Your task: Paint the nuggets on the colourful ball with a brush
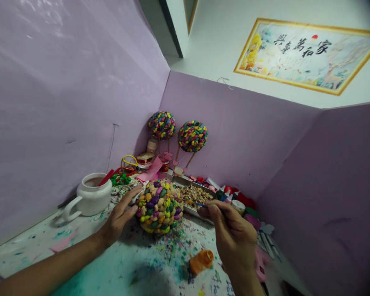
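On a paint-spattered desk point(89, 246), the left hand point(120, 218) cups a multicoloured ball of painted shells point(159, 206) with fingers spread, while the right hand point(234, 236) pinches a thin blue-tipped paintbrush point(200, 204) beside an orange paint bottle point(201, 261).

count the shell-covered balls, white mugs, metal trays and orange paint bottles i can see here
shell-covered balls: 3, one under the left hand at, two on sticks at and
white mug: 1
metal tray: 1
orange paint bottle: 1
total: 6
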Tool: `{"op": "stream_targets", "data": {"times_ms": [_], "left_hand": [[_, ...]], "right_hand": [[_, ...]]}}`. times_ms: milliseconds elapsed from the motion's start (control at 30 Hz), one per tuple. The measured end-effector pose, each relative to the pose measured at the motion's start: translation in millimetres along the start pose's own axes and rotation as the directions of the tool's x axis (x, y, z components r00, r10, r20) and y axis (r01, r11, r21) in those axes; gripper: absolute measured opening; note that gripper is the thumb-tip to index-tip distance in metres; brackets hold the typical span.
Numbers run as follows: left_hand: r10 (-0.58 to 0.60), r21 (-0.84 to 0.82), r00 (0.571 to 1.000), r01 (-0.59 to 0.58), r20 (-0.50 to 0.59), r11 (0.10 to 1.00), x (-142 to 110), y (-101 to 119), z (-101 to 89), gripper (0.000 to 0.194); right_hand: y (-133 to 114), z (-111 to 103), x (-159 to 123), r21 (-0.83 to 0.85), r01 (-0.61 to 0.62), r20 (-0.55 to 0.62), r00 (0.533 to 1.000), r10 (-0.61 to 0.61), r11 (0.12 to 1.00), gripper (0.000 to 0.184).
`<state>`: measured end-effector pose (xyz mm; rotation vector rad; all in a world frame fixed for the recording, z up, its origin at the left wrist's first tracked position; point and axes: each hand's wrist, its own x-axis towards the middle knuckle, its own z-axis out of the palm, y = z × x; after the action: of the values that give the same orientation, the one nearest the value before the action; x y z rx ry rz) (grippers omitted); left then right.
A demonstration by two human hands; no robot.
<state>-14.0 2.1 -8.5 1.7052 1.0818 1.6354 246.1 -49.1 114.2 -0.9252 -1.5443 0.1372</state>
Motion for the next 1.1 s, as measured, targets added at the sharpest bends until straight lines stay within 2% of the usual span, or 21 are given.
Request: {"op": "stream_targets", "data": {"times_ms": [233, 533, 867, 1100], "left_hand": [[0.006, 0.006, 1.0, -0.006, -0.006, 1.0, -0.3, 2.1, 0.1, 0.052], [0.01, -0.008, 1.0, -0.01, -0.012, 1.0, -1.0, 3.0, 0.1, 0.05], [0.01, 0.019, 1.0, -0.01, 0.001, 1.0, -1.0, 4.7, 0.2, 0.052], [0.027, 0.035, 1.0, -0.027, 0.006, 0.999, -2.4, 4.9, -0.5, 0.051]], "right_hand": [[-4.2, 2.1, -1.6, -0.02, 0.058, 0.037, 0.998, -0.057, 0.998, 0.015], [-3.4, -0.3, 0.2, -0.103, 0.142, -0.025, 0.989, -0.146, 0.984, 0.013], [-8.5, 3.5, -2.3, -0.079, 0.164, -0.012, 0.986, -0.166, 0.983, 0.014], [-10.0, 4.1, -5.7, -0.133, 0.17, -0.023, 0.984, -0.174, 0.976, 0.019]]}}
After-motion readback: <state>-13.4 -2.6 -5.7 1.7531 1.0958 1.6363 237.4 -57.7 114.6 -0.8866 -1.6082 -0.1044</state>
